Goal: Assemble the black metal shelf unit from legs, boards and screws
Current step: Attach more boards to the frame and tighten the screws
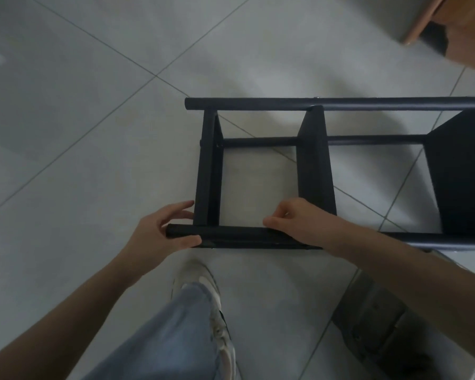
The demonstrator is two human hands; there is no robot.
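The black metal shelf unit [313,165] lies on its side on the tiled floor, its boards standing upright between round legs. The near leg [239,235] runs left to right in front of me. My left hand [162,231] grips that leg's left end, thumb under it and fingers reaching to the leftmost board [207,171]. My right hand [299,218] rests on the same leg further right, fingers curled and pinched together at the leg's top. Whether it pinches a screw is hidden. The far leg [327,103] lies parallel behind.
My jeans leg and a white shoe [203,292] stand just in front of the near leg. A wooden furniture piece [450,26] sits at the top right. A dark cardboard box [376,319] lies at the lower right. Grey tiles spread to the left.
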